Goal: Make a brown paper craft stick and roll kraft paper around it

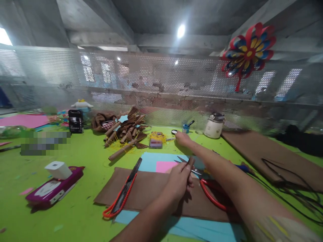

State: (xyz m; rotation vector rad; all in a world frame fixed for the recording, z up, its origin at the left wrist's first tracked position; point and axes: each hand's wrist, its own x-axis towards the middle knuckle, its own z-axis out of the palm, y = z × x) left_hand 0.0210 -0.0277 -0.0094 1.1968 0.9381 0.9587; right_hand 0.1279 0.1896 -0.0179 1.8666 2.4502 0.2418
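While the left hand pinches one brown strip, the right hand, grip unclear, lies just beside one round lid, two scissors nearby.

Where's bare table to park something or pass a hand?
Free: green table between purple case and brown paper sheet, plus the near-left corner. Crowded: on the sheet, orange-handled scissors, red-handled scissors, left hand gripping a brown strip; right hand by the blue cup; paper-roll pile behind; black cords right.
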